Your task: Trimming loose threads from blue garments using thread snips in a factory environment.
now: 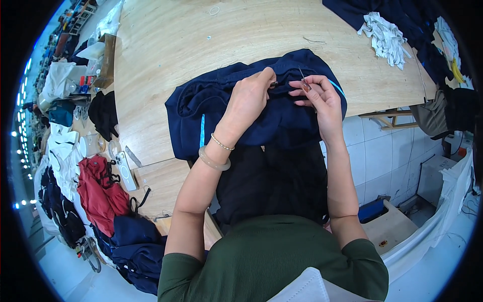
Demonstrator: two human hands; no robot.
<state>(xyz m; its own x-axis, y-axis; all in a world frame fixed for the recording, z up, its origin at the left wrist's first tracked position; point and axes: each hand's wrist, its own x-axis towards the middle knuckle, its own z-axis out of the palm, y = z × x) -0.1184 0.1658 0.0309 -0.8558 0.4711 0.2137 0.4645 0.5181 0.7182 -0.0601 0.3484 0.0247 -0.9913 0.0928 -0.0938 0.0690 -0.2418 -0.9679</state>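
A dark navy garment (pixel 297 128) with light-blue stripes lies bunched at the table's near edge, partly over my lap. My left hand (pixel 250 95) is above its gathered edge, with fingers closed in a pinch. A small dark bit shows at those fingertips, too small to name. My right hand (pixel 324 98) grips a slim pointed tool (pixel 305 84) between thumb and fingers. It has a reddish-brown handle and a thin metal shaft pointing up and away; its exact kind is unclear. The two hands are slightly apart, both over the garment.
The wooden table (pixel 166 40) stretches ahead. A white cloth heap (pixel 385 38) and dark fabric lie at the far right. To the left are a phone (pixel 126 171), a grey blade-like tool (pixel 133 156), a red bag (pixel 100 189) and a wooden box (pixel 105 60).
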